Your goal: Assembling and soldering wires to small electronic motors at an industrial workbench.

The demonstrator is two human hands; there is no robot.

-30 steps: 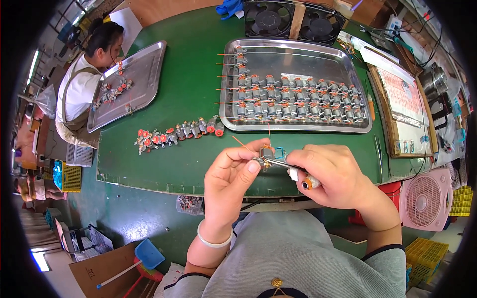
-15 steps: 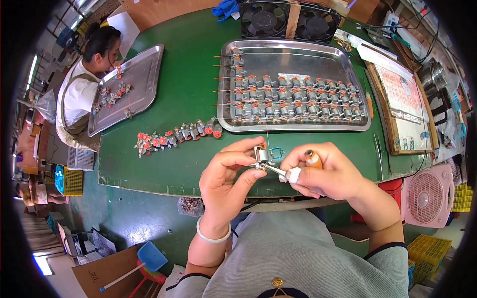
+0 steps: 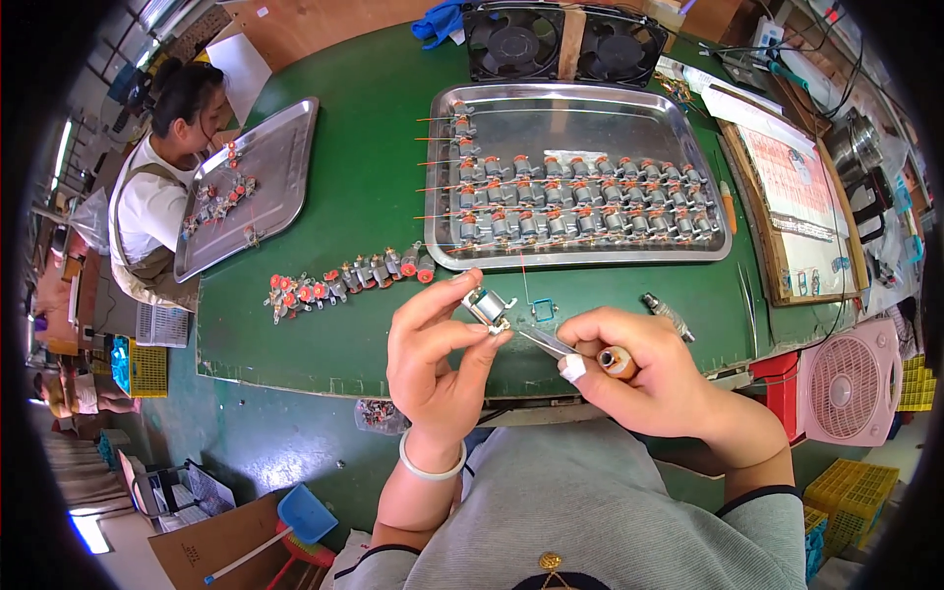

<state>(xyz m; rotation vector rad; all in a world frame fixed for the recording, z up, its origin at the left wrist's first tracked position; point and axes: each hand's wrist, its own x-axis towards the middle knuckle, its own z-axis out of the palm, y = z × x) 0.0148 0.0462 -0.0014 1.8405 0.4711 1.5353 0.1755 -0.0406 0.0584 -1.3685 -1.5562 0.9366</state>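
Observation:
My left hand pinches a small silver cylindrical coil part with metal brackets between thumb and fingers, tilted above the table. A white bracelet circles that wrist. In my right hand, metal tweezers point left, their tips a short way from the part and apart from it. The same hand also grips a tool with an orange-brown handle, whose working end is hidden. Behind the tweezers lies a small blue rectangular frame, near a thin red wire.
A metal tray holds rows of similar parts. More red-ended parts lie in a line left of it. A dark-tipped tool, papers on a board and two black fans surround the work area. A co-worker sits beyond another tray.
My left hand has shifted left and tilted the coil part. The tweezers have come away from it as my right hand lowered slightly. The dark-tipped tool on the table now shows.

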